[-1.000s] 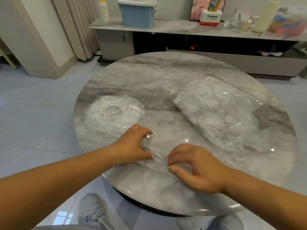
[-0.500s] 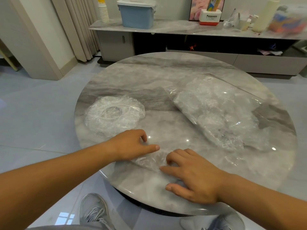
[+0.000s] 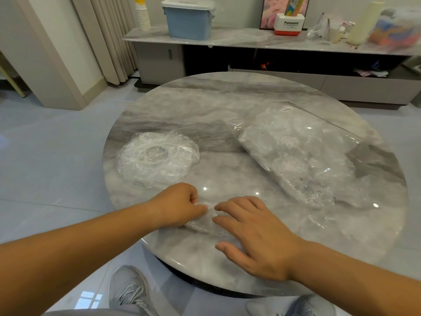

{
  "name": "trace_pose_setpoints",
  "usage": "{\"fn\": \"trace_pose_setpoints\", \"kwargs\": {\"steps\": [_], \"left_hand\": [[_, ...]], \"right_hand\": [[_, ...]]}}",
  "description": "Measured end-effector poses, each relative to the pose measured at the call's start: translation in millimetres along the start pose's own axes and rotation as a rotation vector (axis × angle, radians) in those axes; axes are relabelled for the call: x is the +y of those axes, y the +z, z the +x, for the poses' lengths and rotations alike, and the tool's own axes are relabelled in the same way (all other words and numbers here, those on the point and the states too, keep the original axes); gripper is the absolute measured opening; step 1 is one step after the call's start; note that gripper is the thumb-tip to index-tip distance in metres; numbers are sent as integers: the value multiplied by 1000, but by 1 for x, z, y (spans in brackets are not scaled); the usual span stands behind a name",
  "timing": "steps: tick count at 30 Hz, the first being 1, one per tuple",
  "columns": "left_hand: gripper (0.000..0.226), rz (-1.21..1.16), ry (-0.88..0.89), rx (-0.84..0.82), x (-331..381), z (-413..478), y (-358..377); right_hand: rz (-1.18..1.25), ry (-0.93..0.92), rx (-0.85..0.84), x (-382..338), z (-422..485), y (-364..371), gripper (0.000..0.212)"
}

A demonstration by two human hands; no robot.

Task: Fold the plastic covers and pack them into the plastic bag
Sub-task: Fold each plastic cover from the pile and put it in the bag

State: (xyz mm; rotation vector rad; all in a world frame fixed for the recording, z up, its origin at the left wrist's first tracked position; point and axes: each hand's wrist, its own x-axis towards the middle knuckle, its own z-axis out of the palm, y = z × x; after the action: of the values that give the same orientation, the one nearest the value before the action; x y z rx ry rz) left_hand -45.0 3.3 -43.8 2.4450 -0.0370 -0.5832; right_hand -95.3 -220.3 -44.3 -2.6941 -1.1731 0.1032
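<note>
So the left hand (image 3: 180, 205) pinches the half-folded plastic cover (image 3: 202, 223) at lower centre, while the right hand (image 3: 257, 236) presses it flat, fingers spread. Springy film, so it'll probably pop open once that pressure lifts. The plastic bag (image 3: 296, 156) sits upper right.

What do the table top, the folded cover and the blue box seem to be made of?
The table top: polished marble or a marble-look slab, grey veins and sharp light glints. The folded cover: thin clear plastic film, crinkled and see-through. The blue box: probably moulded plastic, matte blue with a paler lid.
</note>
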Motion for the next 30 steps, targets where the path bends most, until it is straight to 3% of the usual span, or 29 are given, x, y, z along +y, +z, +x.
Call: {"fn": "trace_pose_setpoints", "kwargs": {"steps": [6,8,12,17,23,26,28,30], "left_hand": [[22,-695,-96,-127,18,-13,4],[19,-808,-72,-207,23,-16,6],[25,-814,-57,-204,22,-17,16],[19,-782,-51,-196,20,-18,19],[36,-754,-25,-238,22,-18,16],[32,-729,6,-243,21,-15,15],[32,-676,27,-179,21,-12,16],[36,-435,108,-34,20,-5,15]], "right_hand": [[38,-34,-130,4,-6,10,54],[45,-33,-133,5,-8,11,54],[88,-51,-104,13,-21,13,53],[173,-42,166,21,-27,2,33],[113,-63,-24,19,-15,-2,42],[86,-18,-8,24,-19,1,36],[75,5,21,26,-22,4,35],[93,-4,19,26,-24,5,36]]}}
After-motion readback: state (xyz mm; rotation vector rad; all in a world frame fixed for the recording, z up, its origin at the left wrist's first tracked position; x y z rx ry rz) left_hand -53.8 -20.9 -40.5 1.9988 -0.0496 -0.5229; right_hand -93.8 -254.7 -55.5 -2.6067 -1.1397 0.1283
